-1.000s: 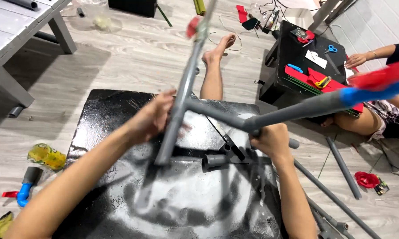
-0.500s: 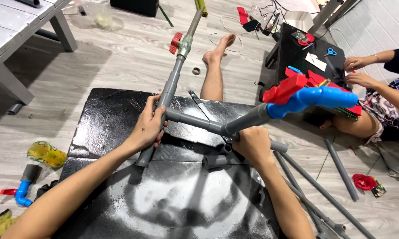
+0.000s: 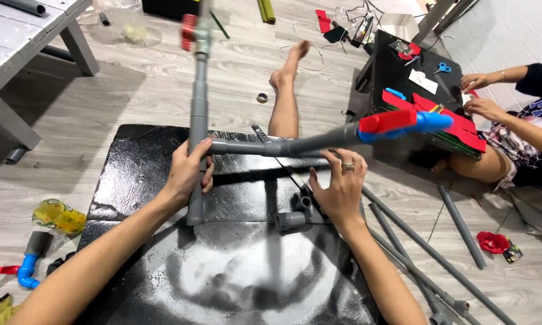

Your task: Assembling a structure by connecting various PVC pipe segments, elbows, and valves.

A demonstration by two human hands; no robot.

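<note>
Since half a second ago, the long arm of the grey plastic pipe assembly [image 3: 265,147] swings up to point straight away. Closest in, short loose grey pipe fittings [image 3: 292,220] sit on the shiny black mat [image 3: 132,174]. Left hand [image 3: 187,171] is wrapped tight around the upright pipe at the tee joint; right hand [image 3: 340,189] is curled over the crosspiece, which ends in a red-and-blue valve [image 3: 403,122]. Further off, another person's hands [image 3: 481,96] work at a black box.

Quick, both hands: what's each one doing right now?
Left hand: closed around the upright grey pipe.
Right hand: fingers curled under the horizontal grey pipe, holding it.
</note>
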